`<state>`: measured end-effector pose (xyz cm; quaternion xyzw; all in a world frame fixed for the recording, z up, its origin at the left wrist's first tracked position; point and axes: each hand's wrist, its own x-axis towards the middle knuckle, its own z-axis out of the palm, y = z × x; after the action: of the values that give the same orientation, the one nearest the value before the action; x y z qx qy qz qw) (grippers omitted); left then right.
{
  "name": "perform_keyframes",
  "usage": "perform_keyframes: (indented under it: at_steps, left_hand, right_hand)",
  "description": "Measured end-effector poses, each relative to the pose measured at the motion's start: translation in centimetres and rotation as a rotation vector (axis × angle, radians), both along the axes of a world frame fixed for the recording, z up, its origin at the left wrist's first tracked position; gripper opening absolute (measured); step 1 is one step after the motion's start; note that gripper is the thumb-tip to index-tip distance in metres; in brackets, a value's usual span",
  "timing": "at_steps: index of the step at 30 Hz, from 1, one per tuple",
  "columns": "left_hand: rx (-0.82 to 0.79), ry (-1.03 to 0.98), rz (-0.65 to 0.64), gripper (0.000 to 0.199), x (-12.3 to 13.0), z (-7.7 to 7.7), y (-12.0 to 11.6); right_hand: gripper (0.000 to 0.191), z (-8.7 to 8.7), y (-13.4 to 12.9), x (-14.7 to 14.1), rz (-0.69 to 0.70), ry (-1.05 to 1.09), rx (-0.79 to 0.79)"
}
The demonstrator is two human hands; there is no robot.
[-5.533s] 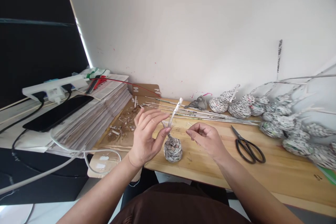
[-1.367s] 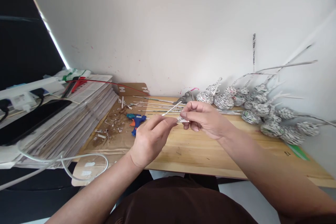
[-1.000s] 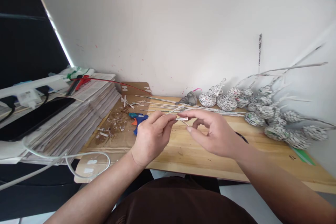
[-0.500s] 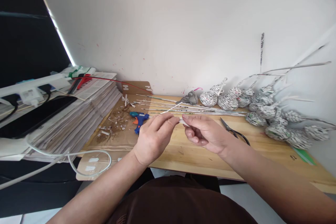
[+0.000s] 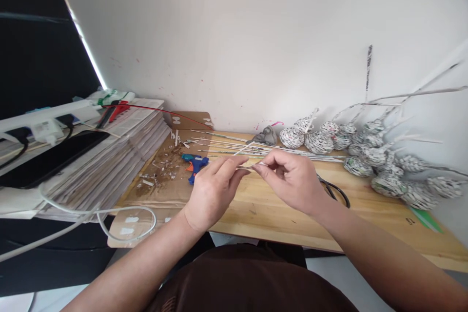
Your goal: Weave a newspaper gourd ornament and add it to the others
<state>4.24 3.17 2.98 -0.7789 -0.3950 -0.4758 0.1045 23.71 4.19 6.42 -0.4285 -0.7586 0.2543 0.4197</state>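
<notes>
Above the middle of the table, my left hand [image 5: 214,190] is closed with its thumb and fingers pinched on a thin white paper strip [image 5: 249,167]. My right hand [image 5: 288,178] pinches the other end of the strip between thumb and fingertips. Only a short piece shows in the gap between the hands. A slim white tip [image 5: 244,148] pokes up behind my left fingers; whether it belongs to the same strip I cannot tell. Behind the hands lie several long rolled-paper sticks [image 5: 223,146]. Black-handled scissors [image 5: 333,190] are partly hidden behind my right hand.
A blue glue gun [image 5: 197,163] lies on scrap-littered cardboard [image 5: 157,192] at the left. Stacked newspapers [image 5: 135,156] bear a black phone [image 5: 54,158] and power strip [image 5: 73,112]. Several woven paper gourds [image 5: 320,141] crowd the right; a grey cloth [image 5: 267,135] lies near the wall.
My right hand has turned over, its thumb now lower and its other fingers curled above. The pinched strip looks thinner between the hands. My left thumb now shows below its fingers.
</notes>
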Motion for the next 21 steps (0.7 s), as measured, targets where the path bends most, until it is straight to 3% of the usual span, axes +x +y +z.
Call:
perform_keyframes:
  at_steps: [3,6,9,12,14,18,20,21]
  left_hand:
    - [0.063,0.071,0.006,0.035,-0.2,-0.6,0.0]
    - [0.145,0.105,-0.028,0.033,-0.6,-1.0,0.0]
    - [0.173,0.125,-0.048,0.031,-0.8,-1.2,0.0]
    - [0.168,0.137,-0.022,0.028,-0.7,-1.0,0.0]
    - [0.129,0.100,0.002,0.019,-0.6,-0.6,-0.1]
    - [0.051,0.046,0.013,0.005,-0.4,-0.1,-0.1]
    - [0.034,0.044,0.003,0.005,-0.3,-0.1,-0.1]
    - [0.025,0.040,-0.010,0.005,-0.3,0.0,0.0]
  right_hand:
    - [0.032,0.5,0.6,-0.1,0.092,0.260,-0.426]
    - [0.035,0.8,1.0,-0.1,0.141,0.473,-0.782]
    - [0.031,0.9,1.1,-0.2,0.190,0.533,-0.938]
    - [0.018,0.7,0.9,0.1,0.225,0.486,-0.959]
    - [0.020,0.5,0.7,0.4,0.168,0.386,-0.787]
    - [0.029,0.3,0.0,0.9,0.042,0.045,0.062]
    - [0.016,0.1,-0.2,0.8,0.064,-0.116,0.345]
    - [0.006,0.1,-0.3,0.7,0.072,-0.164,0.391]
